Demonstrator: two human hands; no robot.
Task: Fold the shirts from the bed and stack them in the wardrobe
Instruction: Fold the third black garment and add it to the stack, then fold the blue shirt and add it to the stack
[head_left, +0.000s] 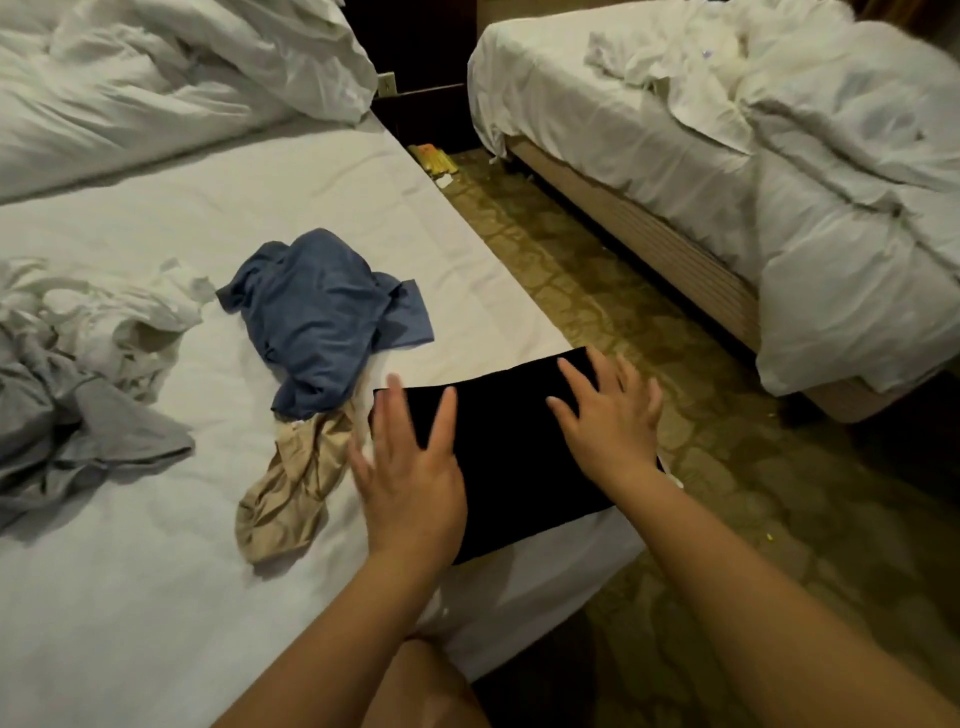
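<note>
Pressing folded black shirt (509, 467) flat: left hand (410, 483) and right hand (608, 421), fingers straight, gripping nothing. Shirt lies on bed (156, 597) edge. Crumpled blue shirt (322, 317) just beyond it, beige garment (291, 488) at its left.

Two beds (130, 597) (571, 114), two hands (415, 483) (613, 426), one folded black shirt (509, 467), three crumpled coloured garments (322, 312) (291, 493) (78, 431)

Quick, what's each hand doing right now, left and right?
Left hand: open, fingers straight, flat on the left part of the folded black shirt.
Right hand: open, fingers spread, flat on the shirt's right part.
</note>
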